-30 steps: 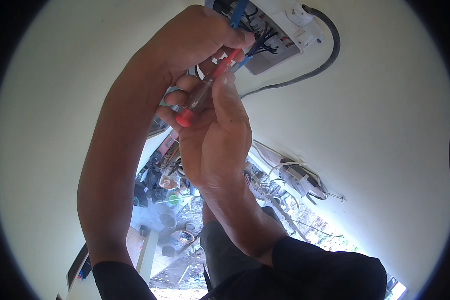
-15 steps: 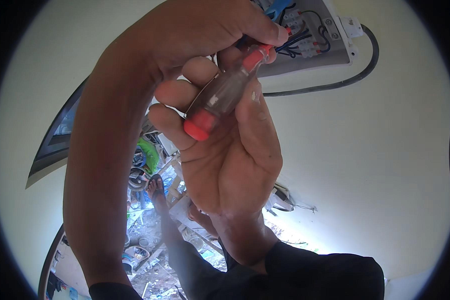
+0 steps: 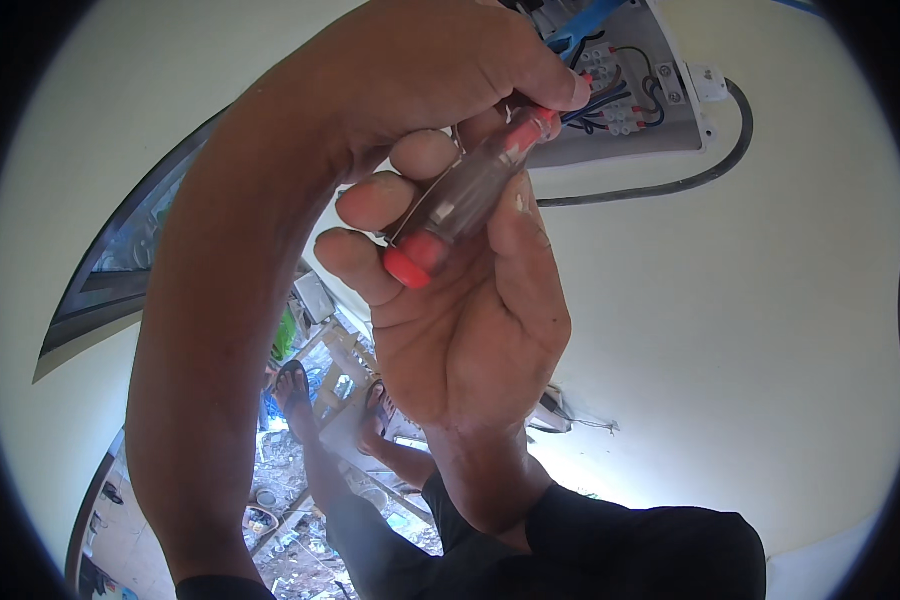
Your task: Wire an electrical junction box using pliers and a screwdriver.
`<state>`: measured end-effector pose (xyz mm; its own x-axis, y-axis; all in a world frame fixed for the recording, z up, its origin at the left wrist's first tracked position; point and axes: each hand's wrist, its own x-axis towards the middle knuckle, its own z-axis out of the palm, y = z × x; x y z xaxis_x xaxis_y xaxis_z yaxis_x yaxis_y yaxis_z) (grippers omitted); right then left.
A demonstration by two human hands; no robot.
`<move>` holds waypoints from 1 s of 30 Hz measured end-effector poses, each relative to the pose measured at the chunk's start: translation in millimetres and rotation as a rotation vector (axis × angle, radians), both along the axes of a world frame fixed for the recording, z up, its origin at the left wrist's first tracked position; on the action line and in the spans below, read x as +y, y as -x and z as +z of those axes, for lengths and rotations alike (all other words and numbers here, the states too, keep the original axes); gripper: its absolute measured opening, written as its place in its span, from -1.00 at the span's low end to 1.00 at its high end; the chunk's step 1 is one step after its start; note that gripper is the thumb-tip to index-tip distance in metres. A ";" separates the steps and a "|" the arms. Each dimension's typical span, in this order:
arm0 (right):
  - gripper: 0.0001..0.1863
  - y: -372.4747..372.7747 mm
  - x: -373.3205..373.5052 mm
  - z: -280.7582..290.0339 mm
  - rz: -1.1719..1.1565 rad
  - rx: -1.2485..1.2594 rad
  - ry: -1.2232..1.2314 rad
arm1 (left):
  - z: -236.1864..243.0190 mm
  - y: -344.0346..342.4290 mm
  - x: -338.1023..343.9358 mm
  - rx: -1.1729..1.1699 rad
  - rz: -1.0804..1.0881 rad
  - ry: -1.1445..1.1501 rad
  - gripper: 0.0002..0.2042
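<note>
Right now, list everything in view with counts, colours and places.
Screwdriver: one, clear and red, in right hand
Box: one, grey, open, top right
Connectors: several, white, in box
Wires: several, mostly blue and black, in box
Blue item: one, kind unclear, over box
Cable: one, dark, right of box
Window: one, dark-framed, left
Wall: at least one, pale, right and left
Green item: one, kind unclear, left of centre
Debris: many pieces, mixed colours, ground
Sandals: two, dark, on feet
Sleeves: two, black, lower edge
Legs and feet: two each, below hands
Left hand: one, top, at screwdriver's front
Right hand: one, centre
</note>
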<state>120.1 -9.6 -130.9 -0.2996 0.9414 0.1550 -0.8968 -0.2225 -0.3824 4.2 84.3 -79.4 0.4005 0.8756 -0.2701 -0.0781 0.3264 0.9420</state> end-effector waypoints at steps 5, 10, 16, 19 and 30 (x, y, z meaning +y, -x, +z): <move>-0.58 -3.4 8.8 6.3 -0.041 -0.006 -0.036 | 16.2 -6.2 9.9 0.055 -0.039 -0.005 -0.73; -0.59 2.4 9.4 1.6 -0.035 0.078 -0.002 | 17.0 -4.0 10.1 0.112 -0.075 -0.159 -0.72; -0.63 14.7 6.4 9.6 -0.087 -0.045 0.028 | 34.2 0.6 6.0 0.241 0.005 0.080 -0.65; -0.64 16.6 10.7 15.3 -0.132 -0.158 -0.012 | 41.9 -1.0 8.3 0.271 0.044 0.093 -0.65; -0.69 26.6 8.8 25.4 -0.205 -0.171 0.035 | 10.3 3.5 12.5 0.227 -0.002 -0.145 -0.63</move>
